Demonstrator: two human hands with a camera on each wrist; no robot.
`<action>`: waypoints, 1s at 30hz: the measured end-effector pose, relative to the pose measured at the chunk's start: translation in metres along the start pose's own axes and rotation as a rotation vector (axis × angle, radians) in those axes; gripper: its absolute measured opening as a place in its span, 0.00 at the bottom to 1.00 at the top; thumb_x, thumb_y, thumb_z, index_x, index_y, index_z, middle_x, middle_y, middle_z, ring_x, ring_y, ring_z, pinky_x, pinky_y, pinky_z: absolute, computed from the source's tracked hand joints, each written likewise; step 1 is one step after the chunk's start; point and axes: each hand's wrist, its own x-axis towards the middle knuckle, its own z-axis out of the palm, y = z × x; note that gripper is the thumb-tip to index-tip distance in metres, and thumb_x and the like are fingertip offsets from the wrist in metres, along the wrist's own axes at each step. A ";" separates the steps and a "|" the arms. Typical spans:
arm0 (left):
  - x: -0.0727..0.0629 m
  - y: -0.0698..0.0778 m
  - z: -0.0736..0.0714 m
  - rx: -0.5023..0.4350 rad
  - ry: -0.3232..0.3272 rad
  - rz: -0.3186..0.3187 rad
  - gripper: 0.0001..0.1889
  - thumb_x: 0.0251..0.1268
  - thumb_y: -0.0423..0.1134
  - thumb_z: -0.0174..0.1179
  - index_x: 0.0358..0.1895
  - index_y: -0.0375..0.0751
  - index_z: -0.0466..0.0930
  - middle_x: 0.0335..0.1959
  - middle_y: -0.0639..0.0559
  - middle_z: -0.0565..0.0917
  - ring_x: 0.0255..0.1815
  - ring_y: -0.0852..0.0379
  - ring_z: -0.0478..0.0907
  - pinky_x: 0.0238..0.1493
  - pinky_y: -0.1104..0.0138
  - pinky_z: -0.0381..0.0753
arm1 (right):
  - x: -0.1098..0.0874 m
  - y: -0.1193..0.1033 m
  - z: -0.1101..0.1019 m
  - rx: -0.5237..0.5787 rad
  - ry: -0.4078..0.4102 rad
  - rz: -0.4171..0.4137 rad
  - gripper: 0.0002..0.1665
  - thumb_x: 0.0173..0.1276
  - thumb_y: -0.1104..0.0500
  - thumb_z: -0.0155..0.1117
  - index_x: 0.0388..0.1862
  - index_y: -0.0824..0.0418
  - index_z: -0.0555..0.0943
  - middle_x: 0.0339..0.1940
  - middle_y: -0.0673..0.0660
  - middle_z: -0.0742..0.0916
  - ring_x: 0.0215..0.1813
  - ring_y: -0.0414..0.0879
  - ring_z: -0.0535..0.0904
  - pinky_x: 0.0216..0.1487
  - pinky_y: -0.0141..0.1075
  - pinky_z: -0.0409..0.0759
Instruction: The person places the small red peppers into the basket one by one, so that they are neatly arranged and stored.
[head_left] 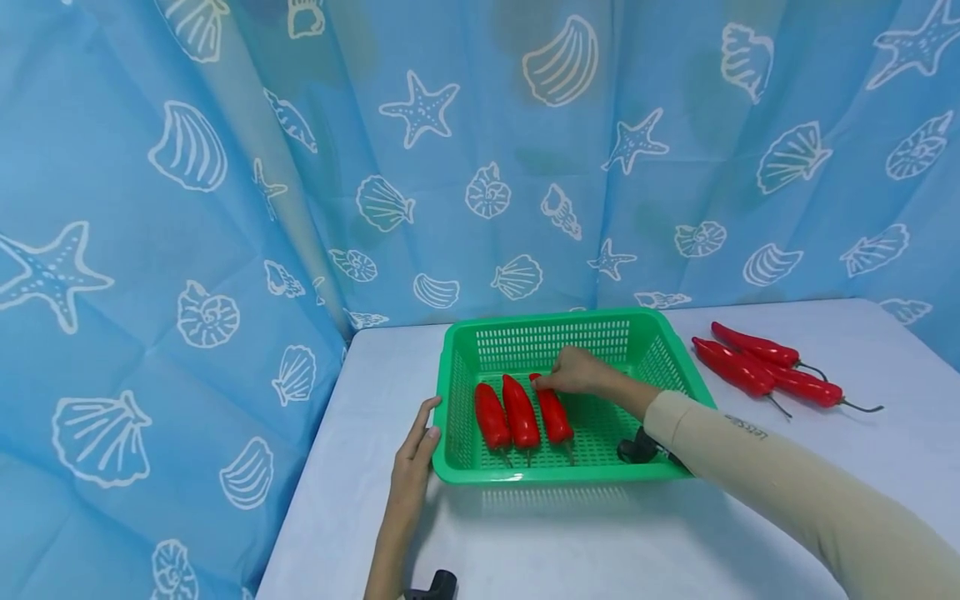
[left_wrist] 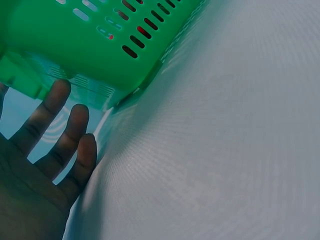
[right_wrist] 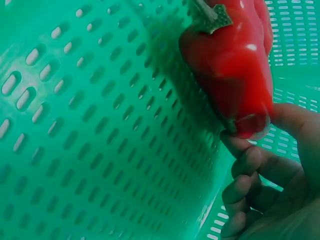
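A green slotted plastic basket (head_left: 555,475) stands on the table, with three red peppers side by side inside it. My right hand (head_left: 577,372) reaches in over the right side and pinches the far tip of the rightmost pepper (head_left: 557,418). In the right wrist view, thumb and fingers meet at that pepper's (right_wrist: 235,75) end, its green stem pointing away. The left pepper (head_left: 491,417) and middle pepper (head_left: 521,412) lie on the basket floor. Beside the basket's left wall is my left hand (head_left: 414,454), fingers extended and spread, fingertips right at the rim.
Three more red peppers (head_left: 738,367) with long stems lie together on the white tablecloth (head_left: 525,550), right of the basket. A blue curtain (head_left: 465,225) with white shell and starfish prints hangs behind and to the left. A black wrist device (head_left: 637,448) overlaps the basket's front right.
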 end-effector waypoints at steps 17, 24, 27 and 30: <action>0.000 0.005 0.008 0.008 -0.014 0.010 0.21 0.77 0.61 0.46 0.70 0.78 0.68 0.74 0.62 0.65 0.76 0.51 0.59 0.69 0.41 0.58 | -0.024 -0.003 -0.034 -0.147 0.021 -0.090 0.34 0.71 0.44 0.65 0.06 0.55 0.71 0.08 0.45 0.63 0.15 0.38 0.54 0.19 0.31 0.56; 0.000 0.002 0.004 -0.003 -0.017 0.005 0.21 0.77 0.60 0.46 0.70 0.77 0.67 0.74 0.61 0.65 0.76 0.52 0.59 0.69 0.42 0.57 | -0.042 -0.005 -0.051 -0.104 -0.013 -0.166 0.24 0.73 0.47 0.63 0.18 0.58 0.83 0.11 0.46 0.69 0.17 0.39 0.58 0.24 0.34 0.62; 0.000 0.000 0.002 -0.012 -0.026 0.001 0.21 0.78 0.59 0.46 0.71 0.76 0.67 0.74 0.60 0.64 0.75 0.53 0.58 0.70 0.43 0.55 | -0.050 -0.005 -0.058 -0.061 -0.026 -0.221 0.23 0.74 0.48 0.63 0.17 0.54 0.79 0.10 0.46 0.64 0.18 0.40 0.54 0.25 0.35 0.60; -0.001 -0.001 0.000 -0.006 -0.027 -0.007 0.21 0.78 0.60 0.45 0.71 0.75 0.67 0.73 0.58 0.67 0.73 0.53 0.62 0.68 0.45 0.57 | -0.057 -0.006 -0.065 -0.025 -0.029 -0.255 0.22 0.75 0.49 0.62 0.20 0.55 0.82 0.11 0.46 0.62 0.18 0.41 0.53 0.25 0.36 0.58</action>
